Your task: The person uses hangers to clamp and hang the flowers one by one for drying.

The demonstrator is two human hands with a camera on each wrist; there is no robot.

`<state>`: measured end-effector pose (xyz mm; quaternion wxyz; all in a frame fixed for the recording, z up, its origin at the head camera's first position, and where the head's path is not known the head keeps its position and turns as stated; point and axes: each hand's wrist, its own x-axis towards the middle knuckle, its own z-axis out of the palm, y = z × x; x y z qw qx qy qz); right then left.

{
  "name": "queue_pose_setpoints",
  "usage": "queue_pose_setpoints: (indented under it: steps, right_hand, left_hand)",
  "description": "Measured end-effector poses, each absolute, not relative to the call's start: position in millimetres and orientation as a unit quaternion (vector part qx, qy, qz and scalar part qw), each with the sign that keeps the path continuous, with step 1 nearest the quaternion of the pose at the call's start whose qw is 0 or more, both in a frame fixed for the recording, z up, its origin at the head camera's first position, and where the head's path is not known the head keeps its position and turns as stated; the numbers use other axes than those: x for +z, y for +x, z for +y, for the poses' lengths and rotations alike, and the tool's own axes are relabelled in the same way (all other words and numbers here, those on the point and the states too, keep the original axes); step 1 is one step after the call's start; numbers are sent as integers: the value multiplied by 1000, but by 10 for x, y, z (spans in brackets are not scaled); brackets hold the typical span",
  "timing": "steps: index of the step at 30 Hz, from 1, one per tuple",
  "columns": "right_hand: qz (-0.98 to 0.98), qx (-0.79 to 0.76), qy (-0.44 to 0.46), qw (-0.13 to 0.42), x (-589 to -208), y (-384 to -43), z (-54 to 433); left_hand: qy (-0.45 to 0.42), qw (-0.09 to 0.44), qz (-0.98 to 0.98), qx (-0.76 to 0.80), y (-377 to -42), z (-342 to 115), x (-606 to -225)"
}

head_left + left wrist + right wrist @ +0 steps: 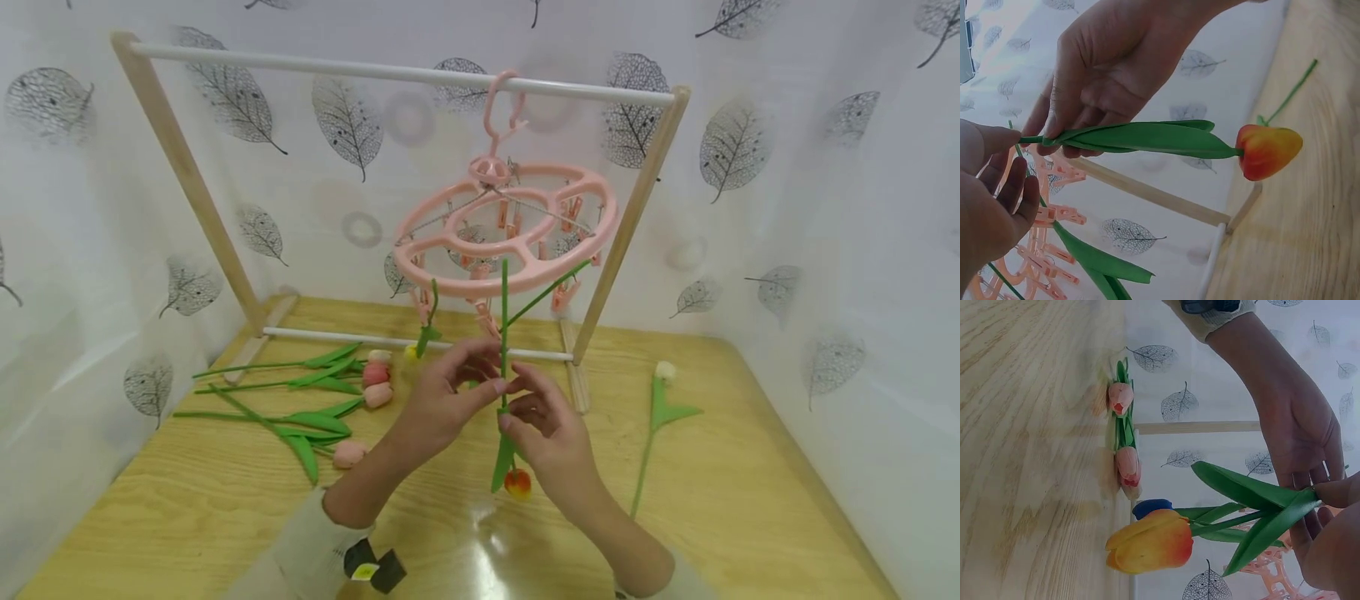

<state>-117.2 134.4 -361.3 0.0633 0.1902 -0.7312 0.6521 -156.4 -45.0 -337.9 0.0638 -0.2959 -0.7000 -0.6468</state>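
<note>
Roughly vert., orange tulip (504, 450) points bloom (517, 483) dn.

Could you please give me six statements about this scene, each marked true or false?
1. The bare right hand pinches the orange-and-yellow artificial tulip by its slim green stem. True.
2. That tulip is held blossom-up. False: its bloom hangs lowest.
3. The round pink plastic clip hanger hangs from the slim white rail. True.
4. Only one hand touches that stem. False: the bare left hand is on it too.
5. A white artificial tulip lies on the pale wooden table, to the person's right. True.
6. Every tulip lying at the left is blue. False: pink artificial tulips lie there.
</note>
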Motion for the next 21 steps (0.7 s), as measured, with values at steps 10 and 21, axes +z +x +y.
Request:
queue_pose_setpoints:
  steps: [10, 21]
  right_hand:
    - [-751, 631, 171, 90, -3588, -1149, 1338]
    - [-762, 617, 171, 98, -3604, -1159, 1365]
  left_hand:
    - [-297, 85, -721, -620, -1572, -426, -3399]
    - [-295, 69, -733, -609, -1583, -424, -3412]
